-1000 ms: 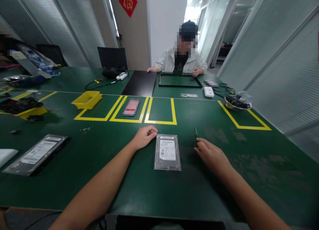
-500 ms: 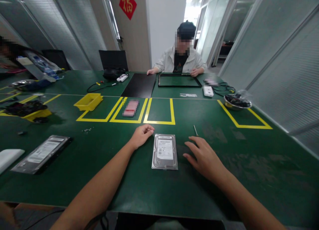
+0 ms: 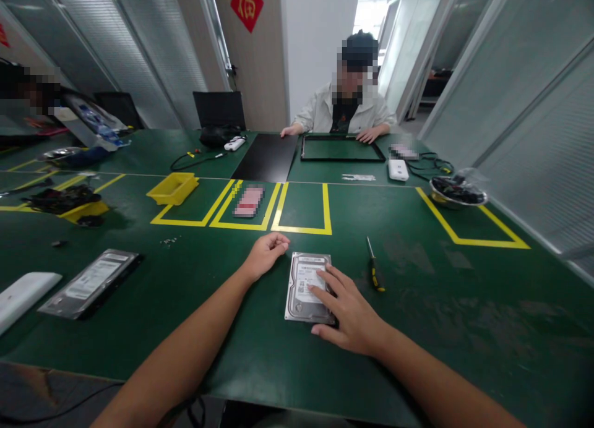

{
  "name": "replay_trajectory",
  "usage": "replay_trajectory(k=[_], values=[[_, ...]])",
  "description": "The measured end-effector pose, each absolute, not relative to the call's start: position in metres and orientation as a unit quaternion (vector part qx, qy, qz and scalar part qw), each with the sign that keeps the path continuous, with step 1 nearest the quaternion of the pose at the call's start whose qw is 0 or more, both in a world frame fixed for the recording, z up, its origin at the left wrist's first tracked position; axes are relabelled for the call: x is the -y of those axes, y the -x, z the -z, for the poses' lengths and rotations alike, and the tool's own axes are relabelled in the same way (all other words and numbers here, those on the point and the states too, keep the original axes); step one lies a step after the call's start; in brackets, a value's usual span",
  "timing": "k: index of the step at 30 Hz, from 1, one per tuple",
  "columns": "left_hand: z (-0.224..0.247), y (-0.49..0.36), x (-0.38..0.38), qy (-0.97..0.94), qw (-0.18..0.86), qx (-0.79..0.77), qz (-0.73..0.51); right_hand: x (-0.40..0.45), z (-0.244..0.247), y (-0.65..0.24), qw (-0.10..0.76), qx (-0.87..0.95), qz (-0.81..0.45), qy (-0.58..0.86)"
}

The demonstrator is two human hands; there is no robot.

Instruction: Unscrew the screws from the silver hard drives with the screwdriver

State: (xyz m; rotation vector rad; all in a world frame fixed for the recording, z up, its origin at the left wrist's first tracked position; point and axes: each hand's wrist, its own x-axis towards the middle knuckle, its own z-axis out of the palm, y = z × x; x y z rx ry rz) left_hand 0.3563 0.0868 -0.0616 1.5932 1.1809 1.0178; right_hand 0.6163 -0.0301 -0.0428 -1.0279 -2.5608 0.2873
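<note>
A silver hard drive (image 3: 299,292) with a white label lies flat on the green table in front of me. Over its right side, my right hand (image 3: 346,307) has its fingers spread, with the fingertips on or just above the label and the thumb by the near edge. My left hand (image 3: 269,255) rests on the table by the drive's far left corner, fingers curled together. Whether anything small is between them is hidden. Right of the drive lies a screwdriver (image 3: 375,273) with a black and yellow handle, its shaft pointing away from me.
Another hard drive (image 3: 95,282) and a white device (image 3: 28,298) lie at left, with small screws (image 3: 169,241) beyond. Farther off are a yellow bin (image 3: 174,188), yellow tape outlines and a metal bowl (image 3: 457,193). Opposite, a co-worker handles a dark panel (image 3: 266,157) and a black frame (image 3: 343,159).
My right hand has moved left from beside the screwdriver onto the hard drive, uncovering the screwdriver's handle. My left hand stays by the drive's corner. The camera view has shifted slightly.
</note>
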Motion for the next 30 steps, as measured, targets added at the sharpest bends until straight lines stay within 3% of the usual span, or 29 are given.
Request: replay_trajectory(k=[6,10,15,22,26,30], values=[[0.06,-0.355,-0.084,-0.64,0.45,-0.473,-0.406,0.032,0.045,-0.618,0.193,0.9,-0.144,0.362],[0.055,-0.34,-0.078,-0.645,0.403,-0.495,-0.419,0.031,0.047,-0.62,0.205,0.899,-0.158,0.354],[0.037,-0.295,-0.069,-0.712,0.224,-0.567,-0.348,0.029,0.052,-0.62,0.212,0.899,-0.152,0.351],[0.007,-0.199,-0.061,-0.628,-0.062,-0.775,-0.026,0.025,0.054,-0.615,0.207,0.906,-0.143,0.34],[0.001,-0.141,-0.066,-0.578,-0.079,-0.807,0.088,0.025,0.053,-0.614,0.206,0.908,-0.141,0.337],[-0.001,-0.101,-0.082,-0.565,-0.004,-0.822,0.066,0.024,0.053,-0.614,0.208,0.907,-0.14,0.337]])
